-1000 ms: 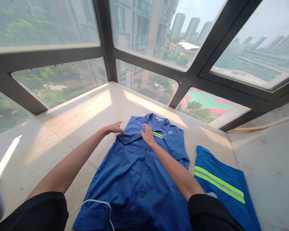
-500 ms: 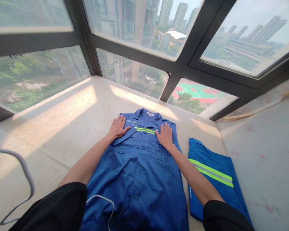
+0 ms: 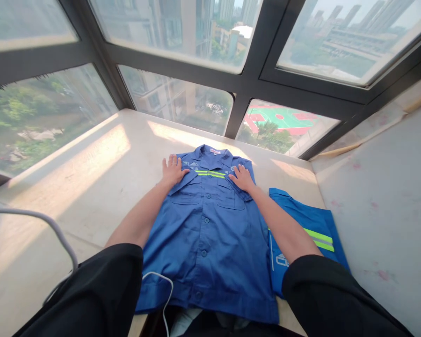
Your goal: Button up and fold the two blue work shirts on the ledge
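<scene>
A blue work shirt (image 3: 205, 234) lies front up, its collar toward the window and its hem at the near edge. Yellow-green reflective strips cross the chest, and the sleeves are folded in over the front. My left hand (image 3: 173, 171) rests with fingers spread on the shirt's left shoulder edge, a ring on one finger. Lying open on the opposite side, my right hand (image 3: 243, 178) presses the folded sleeve near the chest pocket. A second blue garment (image 3: 301, 215), folded and with a reflective band, lies to the right, partly hidden by my right forearm.
The pale stone sill (image 3: 101, 196) carries both garments. Dark window frames (image 3: 245, 89) border it at the back, and a patterned wall (image 3: 375, 210) stands at the right. A white cable (image 3: 52, 224) loops at the left; a thin white cord (image 3: 166, 281) crosses the shirt's lower front.
The view has shifted, and the shirt's whole hem now shows. My right hand has moved slightly, and the right sleeve now lies folded over the chest. My left hand stays at the shoulder.
</scene>
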Demonstrator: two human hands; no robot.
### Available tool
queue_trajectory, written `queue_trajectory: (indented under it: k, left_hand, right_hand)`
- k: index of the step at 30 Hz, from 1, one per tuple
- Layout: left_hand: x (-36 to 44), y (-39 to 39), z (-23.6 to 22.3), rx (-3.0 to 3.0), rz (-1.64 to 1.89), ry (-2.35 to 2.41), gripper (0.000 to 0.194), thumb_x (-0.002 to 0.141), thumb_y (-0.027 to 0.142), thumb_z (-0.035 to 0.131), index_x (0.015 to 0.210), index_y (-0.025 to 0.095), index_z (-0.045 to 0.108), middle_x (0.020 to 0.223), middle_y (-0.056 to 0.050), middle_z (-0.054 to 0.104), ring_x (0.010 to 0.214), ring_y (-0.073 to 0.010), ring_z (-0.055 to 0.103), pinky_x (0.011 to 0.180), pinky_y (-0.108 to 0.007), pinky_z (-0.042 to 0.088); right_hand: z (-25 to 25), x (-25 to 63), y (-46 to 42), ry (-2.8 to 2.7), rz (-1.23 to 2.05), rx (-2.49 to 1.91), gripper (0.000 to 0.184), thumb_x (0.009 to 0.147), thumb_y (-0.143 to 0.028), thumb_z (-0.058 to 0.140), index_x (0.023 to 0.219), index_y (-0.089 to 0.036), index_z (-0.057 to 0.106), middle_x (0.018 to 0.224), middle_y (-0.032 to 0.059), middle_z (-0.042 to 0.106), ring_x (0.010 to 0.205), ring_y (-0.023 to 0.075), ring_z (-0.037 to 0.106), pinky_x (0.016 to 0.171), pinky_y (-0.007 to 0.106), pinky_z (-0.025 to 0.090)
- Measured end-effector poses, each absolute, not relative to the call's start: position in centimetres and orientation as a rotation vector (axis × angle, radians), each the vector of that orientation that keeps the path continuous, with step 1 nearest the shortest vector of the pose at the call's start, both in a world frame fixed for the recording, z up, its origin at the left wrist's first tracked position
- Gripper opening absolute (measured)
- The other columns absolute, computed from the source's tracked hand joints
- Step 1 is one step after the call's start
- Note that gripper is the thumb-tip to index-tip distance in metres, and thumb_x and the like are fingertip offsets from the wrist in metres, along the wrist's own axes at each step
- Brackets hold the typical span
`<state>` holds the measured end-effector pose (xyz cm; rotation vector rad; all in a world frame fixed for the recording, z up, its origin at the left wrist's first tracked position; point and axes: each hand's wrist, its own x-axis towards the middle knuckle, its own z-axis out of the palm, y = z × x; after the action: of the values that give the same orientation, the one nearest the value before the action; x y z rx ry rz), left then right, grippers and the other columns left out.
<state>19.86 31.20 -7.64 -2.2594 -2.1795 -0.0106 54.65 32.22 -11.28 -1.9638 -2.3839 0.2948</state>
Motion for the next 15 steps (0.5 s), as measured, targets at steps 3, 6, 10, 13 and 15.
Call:
queue_trajectory:
  k: [3,6,10,13,15]
  left_hand:
    - [21.6,29.3,-6.4,-2.231,-0.209,-2.222,0.074,0.098,0.055,0.027,0.148,0.002,0.036,0.155,-0.025,0.029,0.148,-0.0362,0.019,0.116,-0.056,0.02]
    - [24.1,25.1,-6.0,-2.331,-0.295,-2.242,0.067,0.099,0.052,0.03,0.143,0.004,0.042,0.15,-0.023,0.039,0.146,-0.0355,0.027,0.114,-0.051,0.03]
    - [28.9,17.3,-7.0,-2.368,-0.389,-2.162,0.062,0.099,0.045,0.033,0.143,0.003,0.042,0.152,-0.023,0.038,0.147,-0.0345,0.025,0.115,-0.05,0.03]
    - [31.2,12.1,-8.1,-2.659,-0.367,-1.744,0.057,0.099,0.04,0.034,0.146,0.008,0.041,0.156,-0.017,0.033,0.149,-0.0285,0.02,0.121,-0.047,0.02]
    - [30.6,9.8,-8.8,-2.678,-0.297,-1.695,0.061,0.099,0.042,0.034,0.148,0.006,0.038,0.158,-0.017,0.029,0.15,-0.0283,0.018,0.121,-0.047,0.017]
  right_hand:
    - [-10.6,55.7,31.7,-2.377,0.378,-1.862,0.064,0.098,-0.047,0.038,0.15,-0.01,0.036,0.159,0.019,0.024,0.149,0.0333,0.019,0.119,0.054,0.018]
    - [-10.4,55.4,27.8,-2.332,0.387,-1.673,0.064,0.098,-0.045,0.037,0.151,-0.009,0.034,0.158,0.0187,0.028,0.149,0.0307,0.021,0.12,0.052,0.018]
    - [-10.2,52.4,18.4,-2.376,0.429,-1.349,0.065,0.098,-0.046,0.039,0.153,-0.013,0.031,0.157,0.0167,0.032,0.148,0.0272,0.024,0.12,0.052,0.022]
    - [-9.9,50.5,10.6,-2.523,0.38,-1.128,0.064,0.099,-0.042,0.042,0.154,-0.014,0.029,0.158,0.0156,0.031,0.149,0.0254,0.022,0.121,0.051,0.022]
    - [-10.0,50.4,6.3,-2.661,0.327,-1.055,0.064,0.097,-0.042,0.047,0.153,-0.015,0.032,0.158,0.0157,0.03,0.149,0.0268,0.022,0.12,0.052,0.024]
